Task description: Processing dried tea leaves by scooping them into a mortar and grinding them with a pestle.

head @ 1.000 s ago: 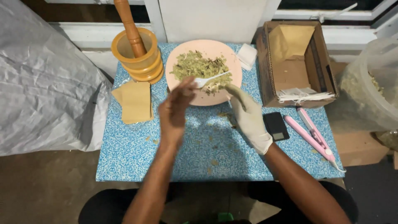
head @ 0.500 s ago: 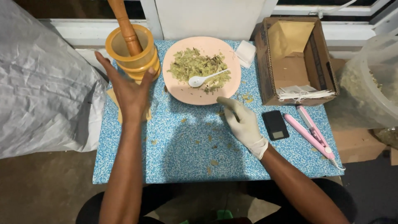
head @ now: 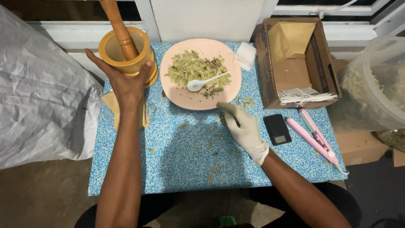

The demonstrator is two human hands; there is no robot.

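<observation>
My bare left hand (head: 126, 82) wraps around the near side of a yellow wooden mortar (head: 126, 52) at the table's far left, with a wooden pestle (head: 119, 27) standing in it. My right hand (head: 242, 124), in a white glove, rests on the blue speckled table (head: 190, 156) just below a pink plate (head: 179, 95), fingers curled; whether it holds anything is unclear. The plate carries a heap of dried green leaves (head: 196, 69) and a white plastic spoon (head: 206, 81).
Tan paper envelopes (head: 112, 105) lie under my left forearm. An open cardboard box (head: 295, 59) with sachets stands at the back right, a small black scale (head: 277, 129) and a pink sealing iron (head: 314, 135) beside it. A clear tub (head: 375, 84) sits at right, a grey sack (head: 38, 93) at left.
My left hand has moved from the table's middle, away from my right hand, up and left to grasp the mortar. My right hand has lowered onto the table below the plate.
</observation>
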